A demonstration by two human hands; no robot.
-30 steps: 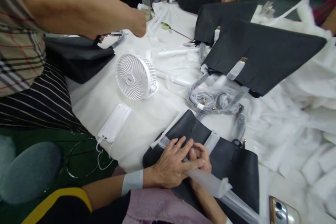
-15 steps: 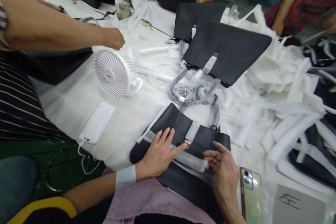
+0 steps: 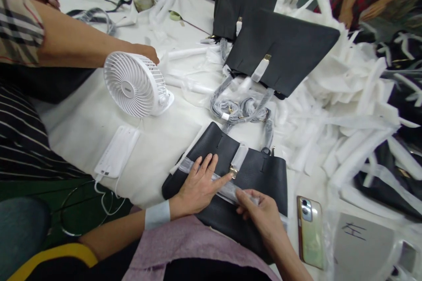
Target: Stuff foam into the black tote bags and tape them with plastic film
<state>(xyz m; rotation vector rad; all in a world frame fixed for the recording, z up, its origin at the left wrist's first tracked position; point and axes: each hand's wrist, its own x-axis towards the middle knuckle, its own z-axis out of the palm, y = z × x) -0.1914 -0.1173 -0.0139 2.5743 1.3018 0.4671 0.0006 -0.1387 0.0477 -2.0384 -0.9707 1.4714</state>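
Note:
A black handbag point(image 3: 260, 171) lies flat on the white table in front of me, with a foam-wrapped clasp tab point(image 3: 238, 159) at its middle. My left hand point(image 3: 198, 186) rests on it with fingers stretched flat, pressing down a clear plastic-wrapped strip point(image 3: 227, 189) that crosses the bag. My right hand point(image 3: 260, 215) has its fingers closed in a pinch on the right part of that same strip. A white band circles my left wrist.
A white desk fan point(image 3: 135, 84) and a white power bank point(image 3: 117, 151) stand to the left. A co-worker's arm point(image 3: 85, 48) reaches behind the fan. A phone point(image 3: 310, 230) lies right of the bag. More black bags point(image 3: 283, 50), wrapped straps point(image 3: 242, 109) and heaps of white foam strips point(image 3: 356, 118) lie beyond.
My right hand has drawn in from open beside the strip to pinching it. My left hand stays flat on the bag. The co-worker's hand has dropped behind the fan.

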